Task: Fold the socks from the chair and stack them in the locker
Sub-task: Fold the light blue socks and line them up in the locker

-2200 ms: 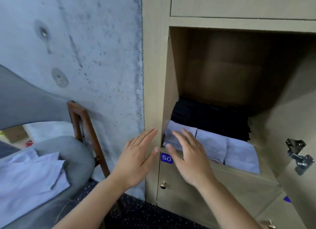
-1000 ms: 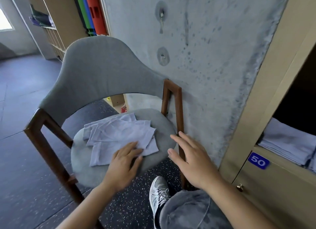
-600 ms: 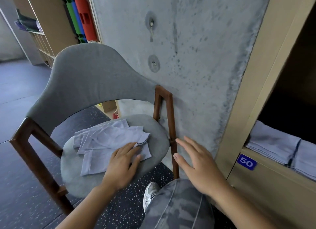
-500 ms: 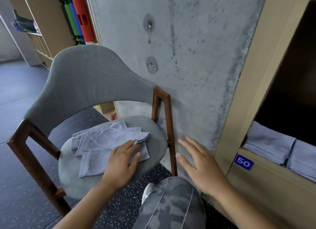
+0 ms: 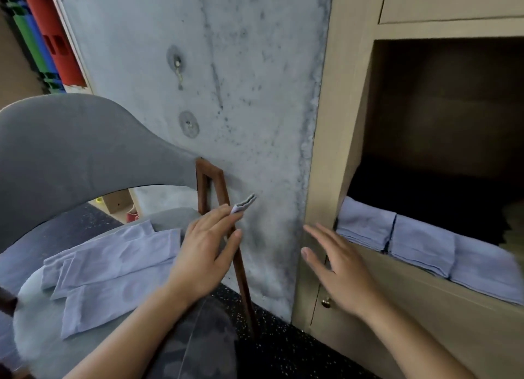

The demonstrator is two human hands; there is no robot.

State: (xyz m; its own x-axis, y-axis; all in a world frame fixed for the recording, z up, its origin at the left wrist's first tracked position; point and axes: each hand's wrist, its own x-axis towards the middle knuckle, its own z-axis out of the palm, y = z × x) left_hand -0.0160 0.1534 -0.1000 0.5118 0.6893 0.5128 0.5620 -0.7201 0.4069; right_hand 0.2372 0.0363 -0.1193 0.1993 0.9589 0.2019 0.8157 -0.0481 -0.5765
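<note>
The left hand (image 5: 208, 254) is pinching one pale sock (image 5: 243, 205) at its fingertips; the right hand (image 5: 337, 268) is hovering flat, holding nothing. Left of it, more unfolded socks (image 5: 110, 268) are lying on the chair (image 5: 56, 154). Beyond the right hand, folded stacks (image 5: 397, 237) are already sitting in the locker (image 5: 334, 123).

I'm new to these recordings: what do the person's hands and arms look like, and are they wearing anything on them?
Both the left hand and right hand are bare: no gloves, rings, watch or bands show. The forearms are uncovered down to the picture's bottom edge, with no sleeve in view.
</note>
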